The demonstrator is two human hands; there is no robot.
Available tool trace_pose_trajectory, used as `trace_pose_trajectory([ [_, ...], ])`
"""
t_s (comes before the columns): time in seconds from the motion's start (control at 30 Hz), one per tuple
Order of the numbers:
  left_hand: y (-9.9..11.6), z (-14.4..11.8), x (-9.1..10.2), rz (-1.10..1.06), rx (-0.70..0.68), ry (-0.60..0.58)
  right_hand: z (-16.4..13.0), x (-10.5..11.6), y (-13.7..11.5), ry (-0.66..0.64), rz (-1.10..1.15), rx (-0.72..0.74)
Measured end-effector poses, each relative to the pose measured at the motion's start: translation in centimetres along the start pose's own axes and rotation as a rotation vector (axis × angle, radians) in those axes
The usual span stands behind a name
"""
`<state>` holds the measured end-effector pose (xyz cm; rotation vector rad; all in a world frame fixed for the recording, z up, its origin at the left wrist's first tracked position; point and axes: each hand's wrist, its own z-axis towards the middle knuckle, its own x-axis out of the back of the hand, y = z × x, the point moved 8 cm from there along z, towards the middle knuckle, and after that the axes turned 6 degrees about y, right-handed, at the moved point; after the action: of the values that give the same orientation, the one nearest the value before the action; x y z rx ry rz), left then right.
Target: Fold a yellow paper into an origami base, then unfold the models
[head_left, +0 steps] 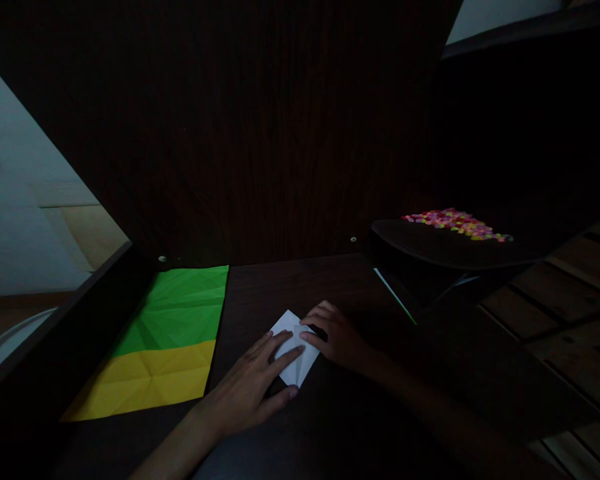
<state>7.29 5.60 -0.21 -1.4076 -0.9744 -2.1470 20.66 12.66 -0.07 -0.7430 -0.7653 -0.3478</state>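
Centrally on the dark worktop [350,287]: white folded paper [294,347], long axis running from far-left point to near-right point. Left hand [253,387] laid flat over its near-left part, fingers spread, pressing rather than clenched. Right hand [337,337] resting on its far-right edge, fingertips curled down onto the fold, nothing pinched. Both touching; neither nearer. Left of the white paper, well apart: green and yellow creased sheets [165,347]. Right of it, beyond: tray of small coloured pieces [455,223].
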Motion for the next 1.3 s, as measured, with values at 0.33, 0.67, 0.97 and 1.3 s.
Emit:
trace_pose_trajectory([
  [0.33,0.5,0.3,0.6,0.011,-0.069,0.039,-0.3,0.1,-0.6,0.023,-0.113,0.091],
  [0.67,0.5,0.6,0.4,0.067,-0.039,0.109,-0.6,0.0,-1.4,0.048,-0.185,0.180],
  [0.97,-1.0,0.5,1.1,0.111,0.031,0.243,-0.8,0.0,-2.2,0.056,-0.150,0.229],
  [1.3,-3.2,0.0,1.5,0.079,0.212,0.365,-1.0,-0.2,-2.7,-0.008,0.030,0.255],
])
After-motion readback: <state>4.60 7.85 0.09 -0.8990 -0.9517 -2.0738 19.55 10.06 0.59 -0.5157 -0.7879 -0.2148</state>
